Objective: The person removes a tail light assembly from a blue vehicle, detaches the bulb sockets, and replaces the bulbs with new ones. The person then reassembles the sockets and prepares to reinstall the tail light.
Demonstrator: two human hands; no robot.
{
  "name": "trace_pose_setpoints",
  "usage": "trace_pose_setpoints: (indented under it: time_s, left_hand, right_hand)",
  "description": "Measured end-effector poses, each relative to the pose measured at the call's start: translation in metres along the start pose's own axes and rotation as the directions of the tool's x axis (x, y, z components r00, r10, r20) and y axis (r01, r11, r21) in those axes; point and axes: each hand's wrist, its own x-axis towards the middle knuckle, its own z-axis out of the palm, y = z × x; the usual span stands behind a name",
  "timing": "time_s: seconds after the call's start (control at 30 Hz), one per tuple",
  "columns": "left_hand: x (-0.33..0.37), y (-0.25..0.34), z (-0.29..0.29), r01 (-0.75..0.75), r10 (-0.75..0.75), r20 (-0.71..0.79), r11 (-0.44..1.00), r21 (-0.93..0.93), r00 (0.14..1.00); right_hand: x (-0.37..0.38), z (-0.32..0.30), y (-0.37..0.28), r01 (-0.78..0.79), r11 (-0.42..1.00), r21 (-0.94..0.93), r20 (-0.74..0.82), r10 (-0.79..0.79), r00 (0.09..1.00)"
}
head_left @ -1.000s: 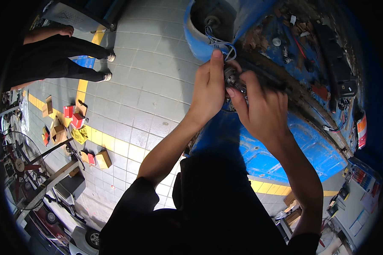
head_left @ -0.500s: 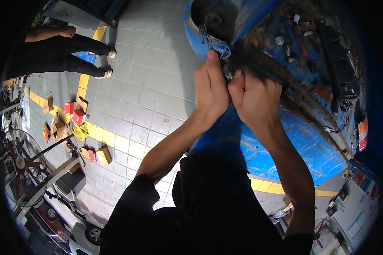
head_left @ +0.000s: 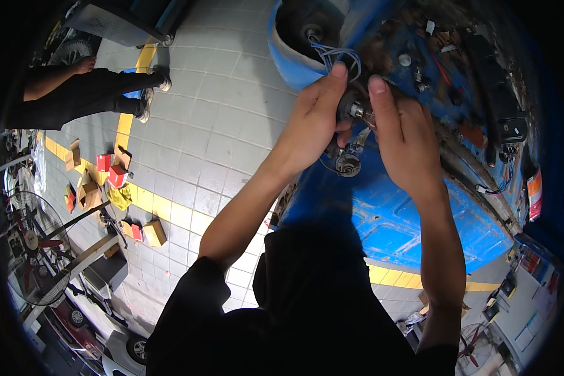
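Note:
My left hand (head_left: 310, 125) is closed around a dark round bulb socket (head_left: 344, 109), thumb on top. A small bulb (head_left: 357, 109) with a bright metal base sits at the socket's mouth. My right hand (head_left: 407, 141) pinches the bulb's glass side; its fingertips are partly hidden behind the thumb. Thin grey-blue wires (head_left: 341, 52) loop from the open blue lamp housing (head_left: 283, 55) down to my left hand. Below the hands hangs another round metal socket (head_left: 348, 165), touched by neither palm. Whether the bulb is seated in its socket, I cannot tell.
Worn blue vehicle bodywork (head_left: 420, 219) spreads below and right, with a red-orange tail lamp (head_left: 534, 195). A person in dark trousers (head_left: 100, 91) stands at the upper left. Cardboard boxes (head_left: 89, 191) and a caged fan (head_left: 31, 241) are on the left.
My hands have drawn apart, the right moving rightward, so the bulb and socket now show between them. The hanging second socket has come into view. The person at the left has shifted a foot.

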Motion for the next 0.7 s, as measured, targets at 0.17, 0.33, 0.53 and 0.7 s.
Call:
trace_pose_setpoints:
  time_s: [0.17,0.33,0.53,0.7]
  left_hand:
    - [-0.004,0.007,-0.012,0.087,-0.079,0.117,0.994,-0.064,0.99]
    - [-0.012,0.021,-0.007,0.196,-0.183,0.075,0.952,-0.234,0.98]
    - [-0.011,0.017,-0.018,0.297,-0.227,0.292,0.929,-0.222,0.929]
    - [-0.009,0.015,-0.021,0.304,-0.214,0.326,0.918,-0.256,0.921]
  right_hand:
    - [0.005,-0.01,-0.005,-0.06,0.991,0.122,0.198,0.035,0.98]
    - [0.005,-0.019,-0.02,0.371,0.924,-0.091,0.128,-0.359,0.925]
    - [0.018,-0.033,-0.028,0.554,0.789,-0.265,0.305,-0.476,0.825]
    - [0.023,-0.028,-0.031,0.597,0.739,-0.313,0.266,-0.535,0.802]
